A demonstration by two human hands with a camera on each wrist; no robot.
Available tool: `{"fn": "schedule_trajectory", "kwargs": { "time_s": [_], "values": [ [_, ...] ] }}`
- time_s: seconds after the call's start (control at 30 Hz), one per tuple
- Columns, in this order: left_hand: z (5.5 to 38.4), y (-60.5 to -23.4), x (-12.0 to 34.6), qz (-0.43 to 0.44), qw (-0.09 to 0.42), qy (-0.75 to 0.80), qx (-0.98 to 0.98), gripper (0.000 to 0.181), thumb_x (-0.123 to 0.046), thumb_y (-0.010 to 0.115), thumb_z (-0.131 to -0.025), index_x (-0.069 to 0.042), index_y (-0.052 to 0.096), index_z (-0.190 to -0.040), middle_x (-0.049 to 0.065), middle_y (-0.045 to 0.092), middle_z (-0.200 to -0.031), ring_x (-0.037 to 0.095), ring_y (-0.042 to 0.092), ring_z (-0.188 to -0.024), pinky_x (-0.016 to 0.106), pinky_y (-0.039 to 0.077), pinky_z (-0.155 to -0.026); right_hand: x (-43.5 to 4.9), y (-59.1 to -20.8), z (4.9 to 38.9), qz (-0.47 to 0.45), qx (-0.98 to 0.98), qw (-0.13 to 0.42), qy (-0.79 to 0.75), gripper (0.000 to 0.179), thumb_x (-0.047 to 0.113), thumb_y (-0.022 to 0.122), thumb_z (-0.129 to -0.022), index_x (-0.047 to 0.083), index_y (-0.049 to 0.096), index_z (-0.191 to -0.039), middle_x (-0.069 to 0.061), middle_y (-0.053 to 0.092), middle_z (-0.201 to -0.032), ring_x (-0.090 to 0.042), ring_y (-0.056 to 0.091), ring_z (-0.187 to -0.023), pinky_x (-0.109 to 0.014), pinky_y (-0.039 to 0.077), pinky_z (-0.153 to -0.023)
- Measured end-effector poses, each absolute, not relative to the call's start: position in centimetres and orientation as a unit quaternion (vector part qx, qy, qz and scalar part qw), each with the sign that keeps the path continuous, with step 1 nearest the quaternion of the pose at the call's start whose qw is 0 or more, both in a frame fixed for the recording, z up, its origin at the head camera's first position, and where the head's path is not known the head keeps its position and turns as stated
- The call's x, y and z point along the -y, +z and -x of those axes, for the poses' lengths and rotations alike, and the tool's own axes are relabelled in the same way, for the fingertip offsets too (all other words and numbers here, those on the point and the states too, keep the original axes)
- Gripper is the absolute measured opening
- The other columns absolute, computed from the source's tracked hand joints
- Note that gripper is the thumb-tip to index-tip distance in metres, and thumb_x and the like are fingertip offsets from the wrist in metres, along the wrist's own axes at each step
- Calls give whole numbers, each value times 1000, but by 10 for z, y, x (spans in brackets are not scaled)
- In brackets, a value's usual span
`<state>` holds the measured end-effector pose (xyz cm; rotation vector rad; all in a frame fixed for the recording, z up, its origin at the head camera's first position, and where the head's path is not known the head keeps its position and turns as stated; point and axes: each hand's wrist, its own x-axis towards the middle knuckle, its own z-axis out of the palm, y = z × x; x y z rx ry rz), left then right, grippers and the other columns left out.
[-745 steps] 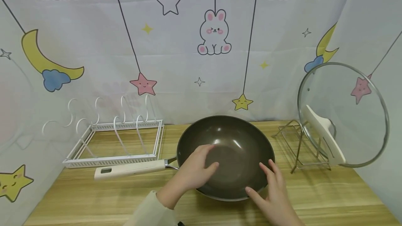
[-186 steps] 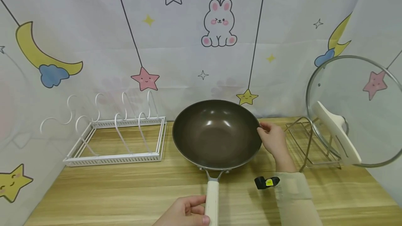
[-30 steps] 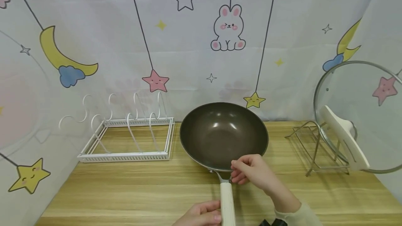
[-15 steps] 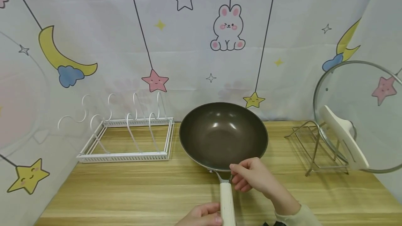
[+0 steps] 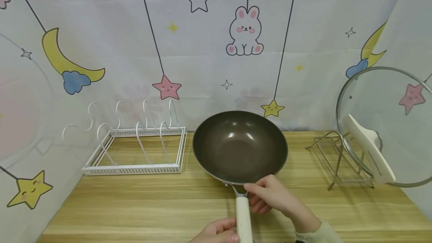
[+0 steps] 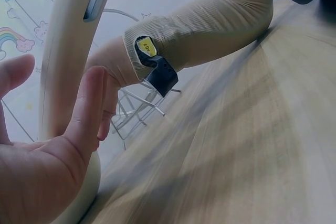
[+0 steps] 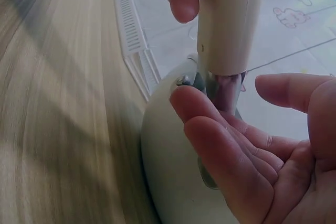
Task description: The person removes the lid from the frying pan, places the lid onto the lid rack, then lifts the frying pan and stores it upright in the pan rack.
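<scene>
Left fingers (image 5: 225, 223) on wok handle (image 5: 243, 218)

Wok (image 5: 240, 145): left grip (image 5: 217, 231) at handle (image 5: 244, 218) (right grip (image 5: 272, 198) near neck (image 5: 240, 194)).

The wok's (image 5: 239, 147) handle (image 5: 244, 218) has swung from left to front, the right fingers (image 5: 259, 206) now beside its neck (image 5: 239, 193).

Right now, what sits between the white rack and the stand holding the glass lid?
The dark wok, with bare tabletop on either side of it; the head view shows this.
</scene>
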<state>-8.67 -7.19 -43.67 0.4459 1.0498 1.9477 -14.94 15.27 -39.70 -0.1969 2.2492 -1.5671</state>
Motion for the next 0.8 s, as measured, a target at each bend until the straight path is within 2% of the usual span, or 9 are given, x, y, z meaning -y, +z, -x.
{"fn": "schedule_trajectory", "kwargs": {
  "time_s": [0.2,0.43,0.5,0.67,0.8],
  "values": [
    [86,-438,72,-179,429,777,-425,57,-15,52,-92,10,33,-140,12,66,-116,11,66,-98,22,52,-85,-149,-404,149,72,-802,205,-557,44,41,60,-90,-2,67,-80,-6,67,-67,-15,65,-55,-35,56,-52],
    [88,-444,70,-191,440,772,-417,61,-17,52,-92,11,28,-142,12,64,-120,9,64,-100,21,51,-86,-143,-411,147,77,-785,225,-572,44,42,59,-90,-1,68,-81,-5,68,-66,-14,64,-54,-32,55,-50],
    [89,-449,69,-194,437,769,-425,62,-16,51,-92,12,27,-141,9,66,-117,8,64,-99,20,51,-85,-142,-414,147,72,-773,230,-587,44,41,59,-90,-1,68,-82,-4,68,-65,-13,64,-53,-30,55,-49],
    [90,-461,64,-204,426,761,-445,62,-15,50,-92,18,26,-137,-7,66,-100,2,61,-92,15,49,-80,-138,-420,146,59,-733,244,-632,44,40,59,-90,-3,68,-84,-4,69,-65,-12,66,-54,-27,54,-48],
    [91,-465,59,-213,443,767,-412,64,-17,50,-92,18,24,-139,-7,63,-106,3,60,-99,17,47,-86,-135,-424,146,46,-701,262,-662,43,39,59,-90,-3,66,-87,-3,69,-67,-14,67,-58,-28,55,-50]
  ]
}}
